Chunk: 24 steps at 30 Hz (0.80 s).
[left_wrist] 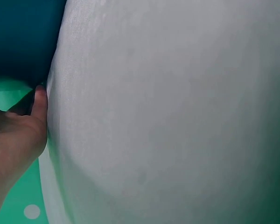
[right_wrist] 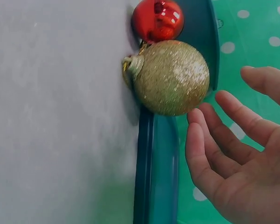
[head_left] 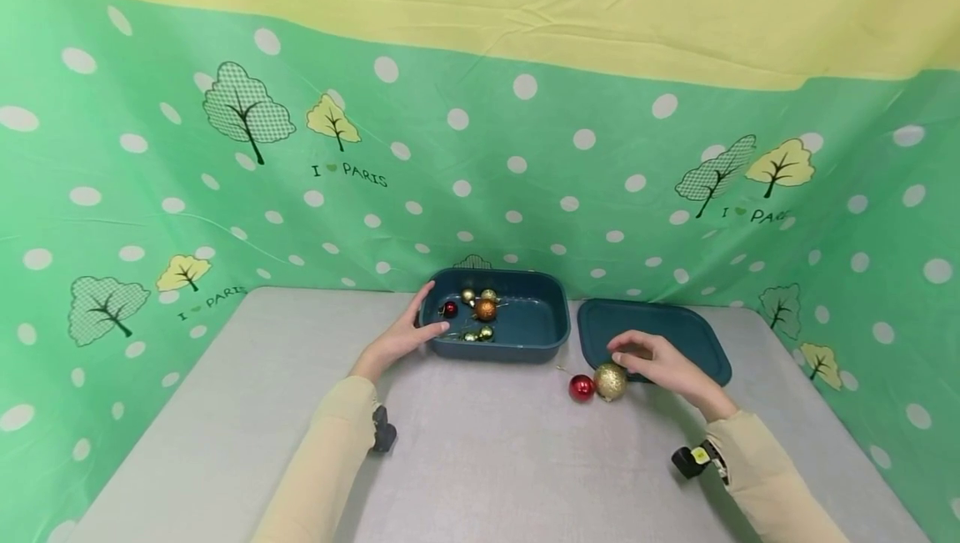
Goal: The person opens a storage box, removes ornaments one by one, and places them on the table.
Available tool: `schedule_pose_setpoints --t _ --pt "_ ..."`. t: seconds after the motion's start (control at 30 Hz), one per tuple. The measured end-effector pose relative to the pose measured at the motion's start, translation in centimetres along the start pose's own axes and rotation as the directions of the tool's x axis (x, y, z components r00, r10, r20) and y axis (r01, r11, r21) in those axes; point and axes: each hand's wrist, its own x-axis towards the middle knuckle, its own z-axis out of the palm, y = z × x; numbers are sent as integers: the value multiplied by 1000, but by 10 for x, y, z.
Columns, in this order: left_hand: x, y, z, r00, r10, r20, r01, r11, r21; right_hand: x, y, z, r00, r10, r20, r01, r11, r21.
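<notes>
My left hand rests at the left end of a dark blue box, its thumb by the front corner and its fingers along the left side; the left wrist view shows the straight thumb by the box wall. My right hand hovers with loosely bent fingers just over a glittery gold Christmas ball. In the right wrist view the fingertips are right at the edge of the gold ball, with nothing gripped. A shiny red ball lies just left of the gold one.
Inside the box are an orange ball, a small dark red ball and several small gold balls. A flat blue lid lies right of the box, behind the gold ball. A green patterned curtain hangs behind the grey table.
</notes>
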Motion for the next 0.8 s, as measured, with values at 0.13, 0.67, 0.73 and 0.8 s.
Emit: schedule_pose_setpoints --t 0.13,0.67,0.73,0.8 --pt "-3 6 0 1000 -2 6 2 1000 -3 2 -6 3 1000 -5 -17 6 1000 23" --pt "1 3 -5 999 50 -4 -47 969 242 23 -35 32 997 -71 -31 73 992 102" --pt "2 5 -6 998 57 12 -58 957 283 25 -39 36 996 -79 -33 82 990 113" --pt "2 8 -6 998 62 28 -67 950 306 28 -42 40 995 -90 -33 94 988 120"
